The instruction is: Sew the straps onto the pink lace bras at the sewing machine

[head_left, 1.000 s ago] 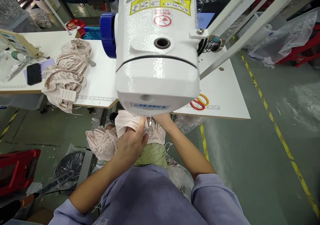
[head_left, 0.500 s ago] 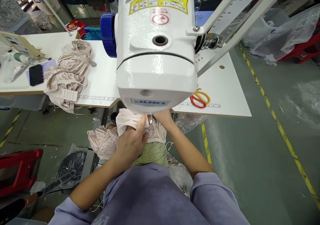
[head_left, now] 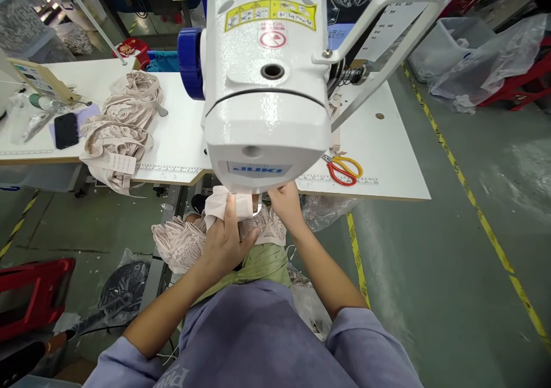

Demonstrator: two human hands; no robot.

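Note:
The white sewing machine [head_left: 267,118] stands right in front of me, its head hiding part of the work below. My left hand [head_left: 226,241] holds the smooth beige band of a lace bra [head_left: 228,204] at the left of the presser foot [head_left: 257,204], index finger along the cloth and thumb held apart. On the right of the foot, my right hand [head_left: 286,204] is closed with its fingertips pinched together; what lies between them is too small to make out. Beige lace cups [head_left: 267,227] rest over my lap below the foot, and more gathered lace [head_left: 178,244] hangs at left.
Red-and-yellow-handled scissors [head_left: 344,169] lie on the white table [head_left: 396,158] at right. Left, a pile of beige bras [head_left: 118,130] overhangs the table edge near a black phone [head_left: 66,131]. A red stool [head_left: 37,296] stands at lower left.
My left index finger has moved left, away from the needle, and its thumb has spread. My right hand has drawn back slightly from beneath the machine head. The foot area is more exposed.

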